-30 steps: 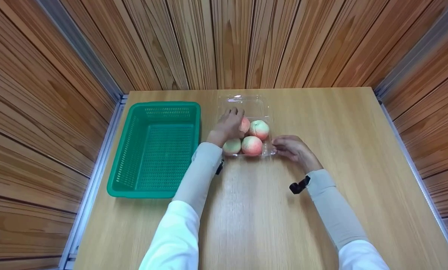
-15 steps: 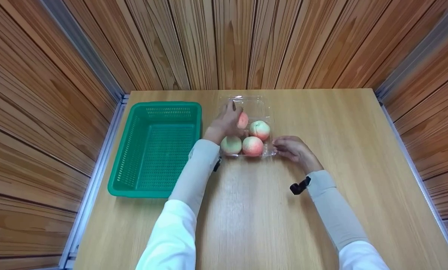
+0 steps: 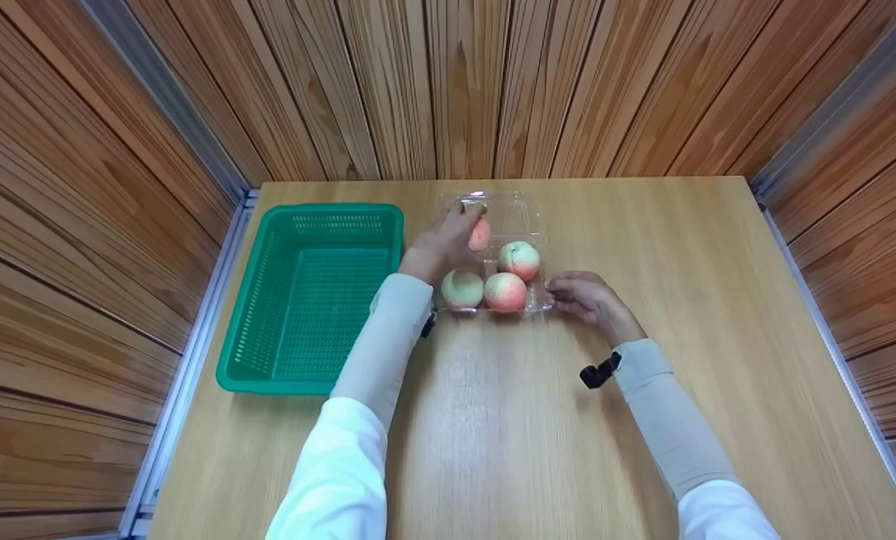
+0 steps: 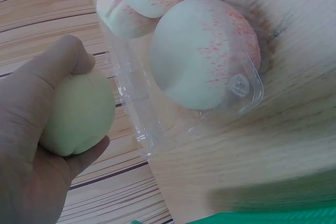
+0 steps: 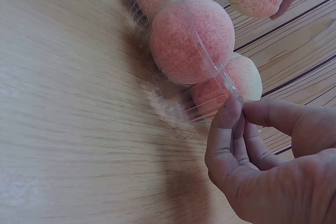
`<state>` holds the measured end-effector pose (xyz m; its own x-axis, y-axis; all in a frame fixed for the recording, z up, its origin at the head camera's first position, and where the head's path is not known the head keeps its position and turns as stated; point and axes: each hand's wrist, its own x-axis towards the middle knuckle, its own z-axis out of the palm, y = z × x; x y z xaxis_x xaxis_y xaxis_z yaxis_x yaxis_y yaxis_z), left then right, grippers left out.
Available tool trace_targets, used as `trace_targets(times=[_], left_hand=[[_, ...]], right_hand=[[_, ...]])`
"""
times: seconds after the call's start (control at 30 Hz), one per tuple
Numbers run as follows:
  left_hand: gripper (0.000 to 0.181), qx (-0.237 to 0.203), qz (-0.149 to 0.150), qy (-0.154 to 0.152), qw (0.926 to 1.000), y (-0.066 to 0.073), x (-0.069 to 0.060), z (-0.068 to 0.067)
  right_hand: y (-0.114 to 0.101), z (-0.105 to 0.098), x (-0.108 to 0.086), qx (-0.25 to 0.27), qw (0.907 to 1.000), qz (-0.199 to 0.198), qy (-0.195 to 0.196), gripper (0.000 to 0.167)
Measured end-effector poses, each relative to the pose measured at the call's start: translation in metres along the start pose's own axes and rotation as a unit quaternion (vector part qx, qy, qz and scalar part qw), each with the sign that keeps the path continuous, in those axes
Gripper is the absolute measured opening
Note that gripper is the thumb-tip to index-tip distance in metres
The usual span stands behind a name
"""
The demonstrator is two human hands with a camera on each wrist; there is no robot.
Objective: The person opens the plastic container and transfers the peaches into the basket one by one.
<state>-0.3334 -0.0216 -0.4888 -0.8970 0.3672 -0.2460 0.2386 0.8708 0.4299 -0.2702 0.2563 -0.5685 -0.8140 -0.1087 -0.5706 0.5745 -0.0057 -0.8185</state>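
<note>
My left hand (image 3: 448,240) grips a peach (image 4: 81,111), raised over the left back part of a clear plastic box (image 3: 531,304). In the left wrist view, thumb and fingers wrap the fruit's sides, and it hangs apart from the others. Three more peaches lie in the box: a pale one (image 3: 462,289) at front left, a pinker one (image 3: 505,292) beside it, and another (image 3: 519,260) behind. At the box's front right corner my right hand (image 3: 586,298) pinches the thin rim between thumb and fingertips, as the right wrist view (image 5: 273,166) shows.
A green perforated basket (image 3: 226,360) stands on the wooden table (image 3: 507,435), left of the box. The box's transparent lid (image 3: 504,206) lies folded open toward the back. Wood-panelled walls (image 3: 462,90) rise behind and on both sides.
My left hand has lifted the peach out of its place and shifted a little left and back with it. The right hand keeps its pinch on the box rim.
</note>
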Motion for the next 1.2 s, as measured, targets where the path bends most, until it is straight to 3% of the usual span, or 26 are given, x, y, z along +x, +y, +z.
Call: trace_targets(times=[0.2, 0.43, 0.8, 1.2], left_hand=[[0.086, -0.009, 0.002, -0.010, 0.9999, -0.001, -0.006, -0.009], [0.089, -0.026, -0.012, -0.019, 0.9994, -0.002, -0.007, -0.016], [0.086, 0.010, 0.021, 0.004, 0.9997, -0.011, 0.002, -0.026], [0.076, 0.015, 0.021, 0.004, 0.9996, -0.013, -0.006, -0.038]], right_hand=[[-0.001, 0.000, -0.001, -0.001, 1.0000, 0.005, 0.000, 0.014], [-0.001, 0.001, -0.002, 0.000, 1.0000, 0.005, -0.003, 0.011], [-0.001, 0.001, -0.001, -0.005, 1.0000, 0.000, 0.004, 0.008], [-0.001, 0.000, 0.000, -0.001, 1.0000, -0.006, -0.001, 0.009]])
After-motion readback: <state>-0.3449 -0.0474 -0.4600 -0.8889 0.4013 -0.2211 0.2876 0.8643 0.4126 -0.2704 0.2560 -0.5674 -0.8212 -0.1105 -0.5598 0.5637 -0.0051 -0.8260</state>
